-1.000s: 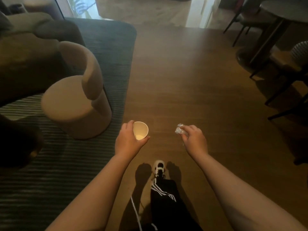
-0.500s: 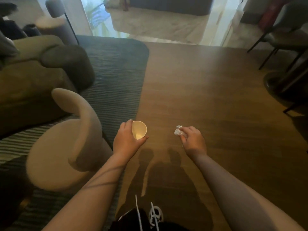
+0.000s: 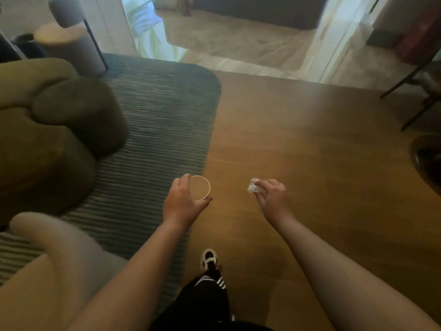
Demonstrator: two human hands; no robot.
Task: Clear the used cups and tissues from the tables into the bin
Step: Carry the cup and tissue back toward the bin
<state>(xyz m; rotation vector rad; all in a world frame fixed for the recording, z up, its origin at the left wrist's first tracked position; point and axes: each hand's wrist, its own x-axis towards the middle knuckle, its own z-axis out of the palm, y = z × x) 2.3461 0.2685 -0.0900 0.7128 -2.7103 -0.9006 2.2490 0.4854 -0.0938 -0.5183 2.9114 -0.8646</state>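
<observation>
The left hand (image 3: 182, 203) hid most of the paper cup (image 3: 200, 188), leaving only its rim and inside visible. The crumpled tissue (image 3: 253, 186) was partly covered by the right hand's fingers (image 3: 263, 187). At the lower left of the frame, the beige chair (image 3: 55, 254) was blurred and cut off. The right edge cropped a dark chair (image 3: 415, 84). No bin was in view.

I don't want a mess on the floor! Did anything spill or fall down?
Nothing stands out. The left hand holds the paper cup and the right hand pinches a crumpled tissue. The wooden floor and the striped rug show no spill or dropped litter.
</observation>
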